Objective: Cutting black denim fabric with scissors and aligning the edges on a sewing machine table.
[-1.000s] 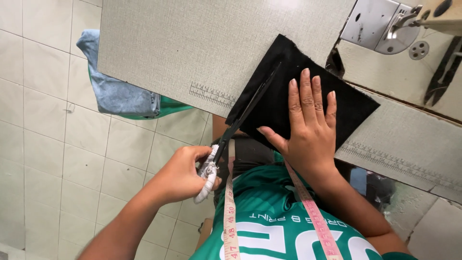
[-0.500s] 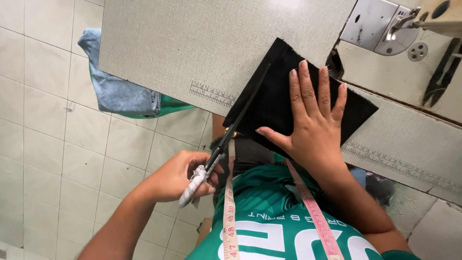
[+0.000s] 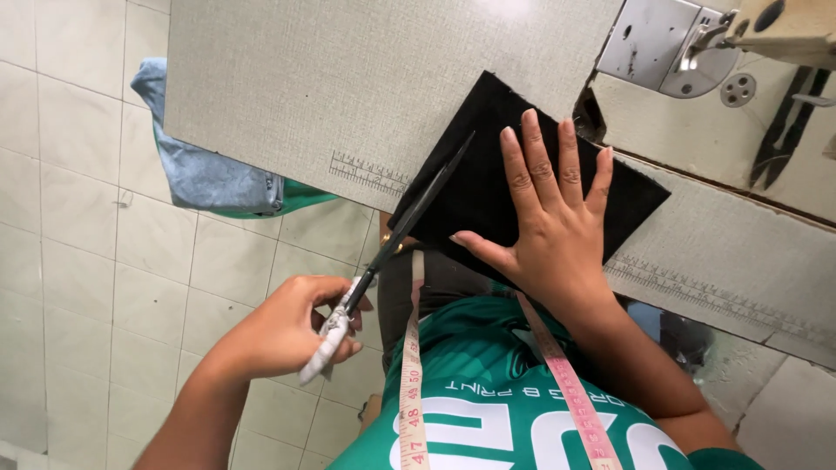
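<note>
Left hand (image 3: 292,326) is closed around the cloth-wrapped handles of the long black-bladed scissors (image 3: 409,222) — blades together, lying along the left edge of the square black fabric piece (image 3: 488,174). Right hand (image 3: 553,222) is flat, fingers spread, pressing that fabric onto the grey textured sewing table (image 3: 305,87). A pink-and-cream measuring tape (image 3: 411,383) hangs over the green printed shirt (image 3: 488,365). A metal sewing machine head (image 3: 670,48) sits at the table's far right — folded blue denim (image 3: 205,170) lies beyond the table's left edge.
</note>
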